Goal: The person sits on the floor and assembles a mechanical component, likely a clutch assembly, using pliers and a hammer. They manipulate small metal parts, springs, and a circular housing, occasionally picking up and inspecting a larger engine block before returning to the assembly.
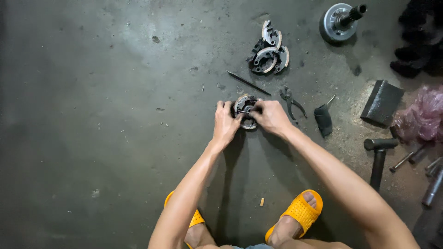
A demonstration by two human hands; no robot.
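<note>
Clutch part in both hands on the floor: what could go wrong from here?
1. Both hands, left and right, crowd the round part; a slip could pinch fingers.
2. It sits on bare gritty floor; any small piece that pops loose might be lost in the debris.
3. Pliers and rod lie close by, easy to knock.

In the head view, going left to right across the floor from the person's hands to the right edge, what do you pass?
Left hand → round metal part held by both hands → right hand → pliers → small black tool → black wedge block → pink plastic bag.
</note>
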